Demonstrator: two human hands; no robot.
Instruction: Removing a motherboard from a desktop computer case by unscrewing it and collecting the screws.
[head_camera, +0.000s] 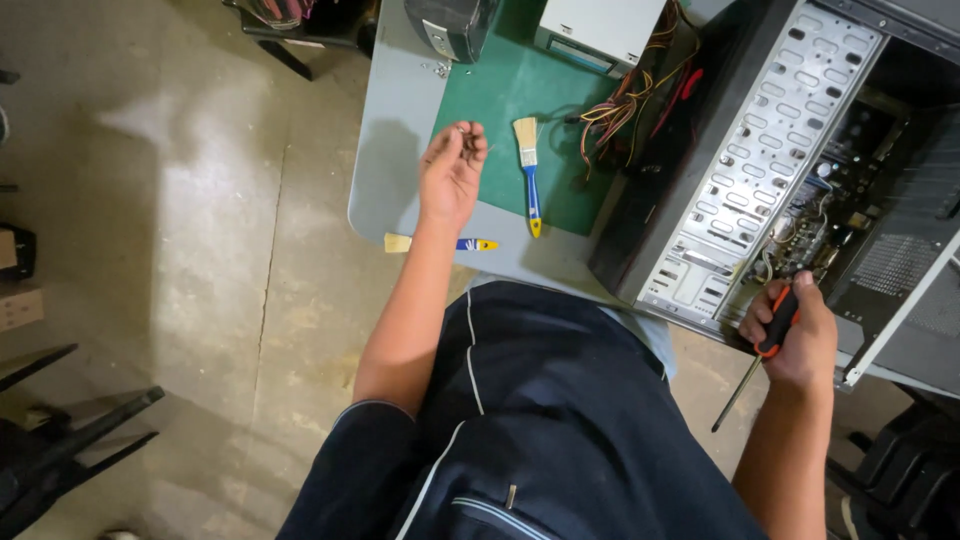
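Orange-and-black-handled screwdriver (764, 345) with a thin dark metal shaft sits in the person's right hand (792, 340), at the lower right of the head view, just off the near edge of the open grey metal computer case (770, 150). The fingers (757, 322) of that hand are curled tight round the handle, and the shaft points down and to the left, away from the case, over the concrete floor (180, 250). The case lies on its side on the grey table (385, 150), its perforated inner plate and a tangle of thin wires showing. The left hand (452, 172) reaches out over the left edge of the green cutting mat (500, 100) that covers part of the table; its fingers (470, 140) are bunched together at the tips and seem to pinch something small and dark, though it is too small to tell what it is. Just to the right of that hand a small paintbrush with pale bristles and a blue-and-yellow handle (529, 175) lies on the mat, bristles away from the person. A second brush of the same colours (440, 243) lies across the near edge of the table, partly hidden under the left forearm. Further back on the mat stands a light grey metal power supply box (600, 25) with a bundle of yellow, red and black cables (640, 100) spilling toward the case. A few small screws (438, 69) lie on the bare table beside a dark rounded object (450, 25).
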